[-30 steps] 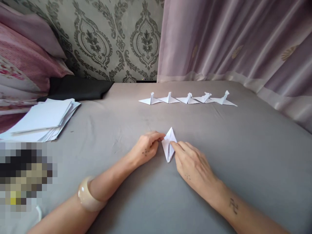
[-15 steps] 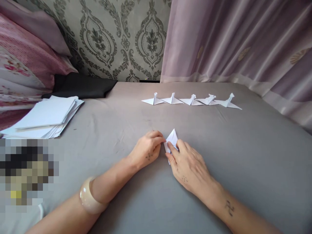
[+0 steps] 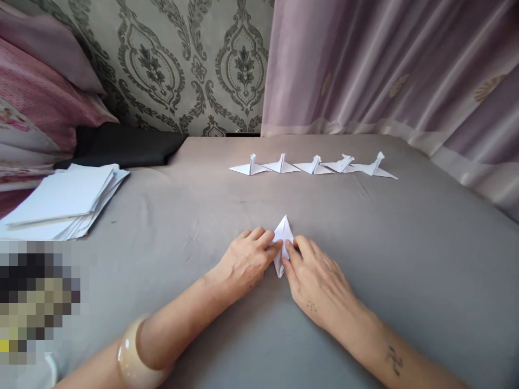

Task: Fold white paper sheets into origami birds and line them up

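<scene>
A small white paper piece (image 3: 283, 233), folded into a pointed kite shape, lies on the grey sheet (image 3: 405, 259) in front of me. My left hand (image 3: 243, 262) pinches its left side with closed fingers. My right hand (image 3: 316, 281) presses and pinches its right side, covering the lower half. Only the upper tip and the bottom point of the paper show between my fingers. A cream bangle (image 3: 130, 359) sits on my left wrist.
Several finished white paper birds (image 3: 312, 165) stand in a row farther back. A stack of white paper sheets (image 3: 65, 200) lies at the left, with a black cloth (image 3: 121, 146) and pink pillows (image 3: 36, 97) behind. A mauve curtain (image 3: 385, 70) hangs along the right.
Both hands have closed in on the folded paper from either side; my left hand slid right and nearer, and more of the paper is covered than a second ago.
</scene>
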Demonstrator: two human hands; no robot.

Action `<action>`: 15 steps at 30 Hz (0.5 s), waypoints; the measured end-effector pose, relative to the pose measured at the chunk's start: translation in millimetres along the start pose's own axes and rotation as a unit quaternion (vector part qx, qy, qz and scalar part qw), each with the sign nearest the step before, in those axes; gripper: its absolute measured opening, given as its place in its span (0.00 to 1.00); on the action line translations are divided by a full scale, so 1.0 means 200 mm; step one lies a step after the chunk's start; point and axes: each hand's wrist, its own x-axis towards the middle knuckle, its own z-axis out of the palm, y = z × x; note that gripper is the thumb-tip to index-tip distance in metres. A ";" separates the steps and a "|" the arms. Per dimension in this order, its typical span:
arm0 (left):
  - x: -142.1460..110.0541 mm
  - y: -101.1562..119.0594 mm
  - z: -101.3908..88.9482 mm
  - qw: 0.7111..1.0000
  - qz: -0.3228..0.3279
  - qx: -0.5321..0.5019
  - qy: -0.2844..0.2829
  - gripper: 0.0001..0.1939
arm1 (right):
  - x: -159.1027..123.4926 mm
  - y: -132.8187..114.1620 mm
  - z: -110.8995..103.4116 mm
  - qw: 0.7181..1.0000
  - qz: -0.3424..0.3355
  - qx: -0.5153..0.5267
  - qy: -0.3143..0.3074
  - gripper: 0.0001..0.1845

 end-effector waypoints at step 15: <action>0.03 -0.05 0.02 0.901 -0.209 -0.365 0.104 0.11 | 0.06 0.17 -0.02 0.961 0.137 0.235 0.046 0.12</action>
